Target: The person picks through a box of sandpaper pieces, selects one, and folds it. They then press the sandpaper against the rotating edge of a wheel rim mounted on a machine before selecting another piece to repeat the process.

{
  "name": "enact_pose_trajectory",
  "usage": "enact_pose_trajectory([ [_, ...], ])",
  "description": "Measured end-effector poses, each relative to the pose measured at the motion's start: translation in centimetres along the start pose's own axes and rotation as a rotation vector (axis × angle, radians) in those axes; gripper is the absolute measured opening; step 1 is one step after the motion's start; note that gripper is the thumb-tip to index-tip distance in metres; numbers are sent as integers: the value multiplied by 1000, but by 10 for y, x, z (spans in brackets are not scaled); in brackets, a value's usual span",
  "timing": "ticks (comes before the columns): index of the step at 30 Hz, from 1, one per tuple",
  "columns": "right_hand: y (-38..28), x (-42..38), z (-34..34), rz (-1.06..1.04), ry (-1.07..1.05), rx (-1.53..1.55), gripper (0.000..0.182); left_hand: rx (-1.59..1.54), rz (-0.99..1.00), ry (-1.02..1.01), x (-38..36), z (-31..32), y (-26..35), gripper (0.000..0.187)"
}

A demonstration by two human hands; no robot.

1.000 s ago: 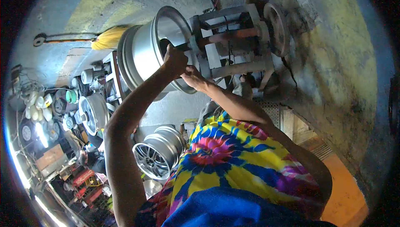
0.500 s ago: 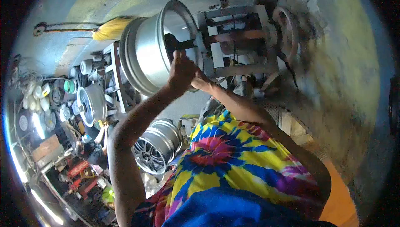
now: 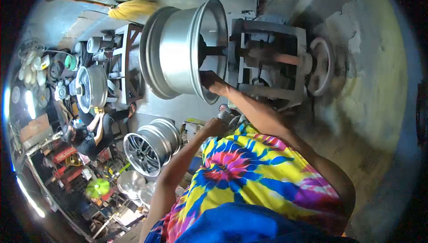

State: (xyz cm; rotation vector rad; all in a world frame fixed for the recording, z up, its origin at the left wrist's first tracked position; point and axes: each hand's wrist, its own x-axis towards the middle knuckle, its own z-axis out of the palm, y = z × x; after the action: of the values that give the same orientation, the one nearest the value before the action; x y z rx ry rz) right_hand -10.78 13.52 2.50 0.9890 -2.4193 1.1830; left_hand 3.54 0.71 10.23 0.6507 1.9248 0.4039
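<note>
A large silver wheel rim (image 3: 180, 42) is mounted sideways on a shaft from a dark metal frame (image 3: 267, 91). My right hand (image 3: 212, 82) reaches into its open side at the lower lip, fingers curled in the shadow against the metal. Below the rim, my left hand (image 3: 216, 126) is closed and held apart from it, near my knees. Whatever it may hold is hidden. Inside the barrel, a dark shaft (image 3: 216, 51) runs to the hub.
A round handwheel (image 3: 323, 67) sits at the frame's right end. Another spoked rim (image 3: 151, 147) stands on the floor to the left. Further left, a person (image 3: 91, 136) in dark clothes works at a smaller mounted wheel (image 3: 91, 89). A yellow broom (image 3: 131, 10) leans on the wall.
My left hand has left the rim's open side and dropped toward my body. My right hand has stayed at the rim's lip, its fingers now further inside. The view has shifted left.
</note>
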Motion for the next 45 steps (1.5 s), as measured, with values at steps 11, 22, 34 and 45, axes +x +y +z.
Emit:
enact_pose_trajectory([
  [11,-16,3,3,352,6,636,23,-81,-293,-121,96,91,-40,25],
  [22,-33,25,-38,405,19,640,22,-17,325,-315,76,68,-52,22],
  [34,-9,27,13,426,-51,816,23,156,-127,38,50,60,8,27],
  [45,-3,51,25,434,78,897,25,190,-132,260,41,62,23,40],
])
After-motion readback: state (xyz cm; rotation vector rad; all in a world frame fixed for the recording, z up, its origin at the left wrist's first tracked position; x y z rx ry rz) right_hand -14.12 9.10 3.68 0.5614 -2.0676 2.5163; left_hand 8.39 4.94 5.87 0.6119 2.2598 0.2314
